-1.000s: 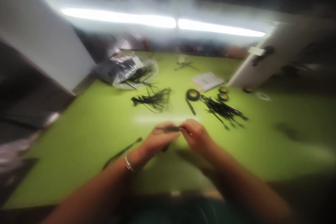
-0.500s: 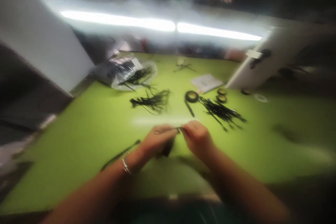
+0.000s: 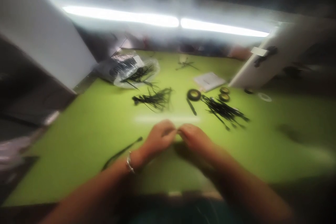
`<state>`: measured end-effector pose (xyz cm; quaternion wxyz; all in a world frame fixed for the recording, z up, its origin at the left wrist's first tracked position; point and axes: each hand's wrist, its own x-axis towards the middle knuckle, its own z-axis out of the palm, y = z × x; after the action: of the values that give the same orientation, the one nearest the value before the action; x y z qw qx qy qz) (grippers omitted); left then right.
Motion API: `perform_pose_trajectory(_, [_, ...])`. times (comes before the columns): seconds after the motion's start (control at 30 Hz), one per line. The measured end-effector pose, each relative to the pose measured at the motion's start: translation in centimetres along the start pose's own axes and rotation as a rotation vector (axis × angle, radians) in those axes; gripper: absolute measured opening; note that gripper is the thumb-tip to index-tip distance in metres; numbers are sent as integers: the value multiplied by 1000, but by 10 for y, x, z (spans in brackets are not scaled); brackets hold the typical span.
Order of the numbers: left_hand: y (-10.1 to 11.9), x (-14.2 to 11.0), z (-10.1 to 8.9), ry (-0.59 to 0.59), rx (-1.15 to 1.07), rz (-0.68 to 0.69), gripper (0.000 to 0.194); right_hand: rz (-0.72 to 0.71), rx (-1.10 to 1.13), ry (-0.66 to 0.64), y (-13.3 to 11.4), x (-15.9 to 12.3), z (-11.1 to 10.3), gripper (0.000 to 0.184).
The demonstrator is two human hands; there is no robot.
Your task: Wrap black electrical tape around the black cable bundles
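Head view, blurred throughout. Green surface [image 3: 78,154] fills most of it, with a white panel [image 3: 275,56] leaning at the far right edge.

Clear plastic bag [image 3: 126,68] of black ties sits far left on the surface. Two loose piles of black cable ties: one mid-surface [image 3: 154,99], one to the right [image 3: 224,110], well apart from each other. White paper pad [image 3: 209,80] lies beyond the right pile. Black tape roll [image 3: 194,95] sits between the piles, a loose tail running toward the person. Two smaller rolls [image 3: 223,94] lie just beside the right pile (far side of it).

Left hand [image 3: 159,138] and right hand [image 3: 195,140] are brought together at centre, fingertips meeting just above the surface, fingers curled in as if pinching something small between them. What they pinch is too blurred to make out, so I cannot tell what either is clamped on. Silver bracelet [image 3: 129,163] on the left wrist.

Single black cable tie [image 3: 122,152] lies flat on the surface just left of the left wrist, not touched by either hand.
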<state>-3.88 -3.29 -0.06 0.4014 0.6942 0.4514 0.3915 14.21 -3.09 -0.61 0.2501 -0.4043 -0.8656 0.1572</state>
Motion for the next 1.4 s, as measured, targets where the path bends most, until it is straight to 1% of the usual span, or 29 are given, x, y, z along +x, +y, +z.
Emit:
perform_pose_trajectory(0.07, [-1,-1,1,-7,0,2,17,40,-2,-39,1,0,-1,22])
perform_pose_trajectory(0.1, [-2,-1,1,-19,-48,-39,16,57,26,-30,1,0,-1,23])
perform_pose_trajectory(0.13, [-2,-1,1,-39,-124,-98,16,66,54,-5,2,0,-2,22])
perform_pose_trajectory(0.2, [-2,-1,1,-89,-310,-228,19,40,53,88,2,-1,-4,19])
perform_pose_trajectory(0.27, [0,0,0,-112,-450,-306,23,-17,-46,190,1,-1,-6,17])
perform_pose_trajectory(0.37, [3,2,-2,-112,-526,-356,25,-88,-286,312,-1,-2,-8,21])
perform_pose_trajectory(0.43, [4,2,-3,-118,-551,-387,25,-128,-422,371,-2,-2,-8,22])
perform_pose_trajectory(0.53, [2,1,-2,-107,-589,-415,27,-175,-510,419,-3,-3,-6,19])
perform_pose_trajectory(0.63, [-1,0,1,-55,-587,-418,27,-164,-494,416,-5,-4,-3,18])
perform_pose_trajectory(0.7, [-1,0,3,7,-539,-401,26,-129,-421,392,-6,-4,-1,21])
perform_pose_trajectory(0.77, [-1,0,3,51,-459,-375,25,-92,-287,349,-5,-4,1,22])
perform_pose_trajectory(0.87, [1,0,3,69,-340,-322,22,-43,-22,250,-2,-4,2,10])
perform_pose_trajectory(0.93, [1,-1,3,64,-278,-272,19,-21,73,169,-1,-3,3,14])
perform_pose_trajectory(1.0, [0,-1,5,58,-231,-219,18,-24,63,97,0,-3,4,17])
perform_pose_trajectory(1.07, [0,-2,6,65,-214,-192,18,-30,24,75,-1,-3,3,18])
perform_pose_trajectory(1.17, [0,-2,7,66,-262,-256,23,-35,26,147,-4,-2,0,18])
perform_pose_trajectory(1.23, [0,-2,7,25,-350,-329,27,-50,9,231,-7,-1,-2,15])
perform_pose_trajectory(1.33, [0,-1,9,-72,-563,-408,27,-75,-105,331,-7,-1,-1,13])
perform_pose_trajectory(1.4, [1,-2,10,-94,-674,-428,26,-89,-207,373,-6,-2,0,15])
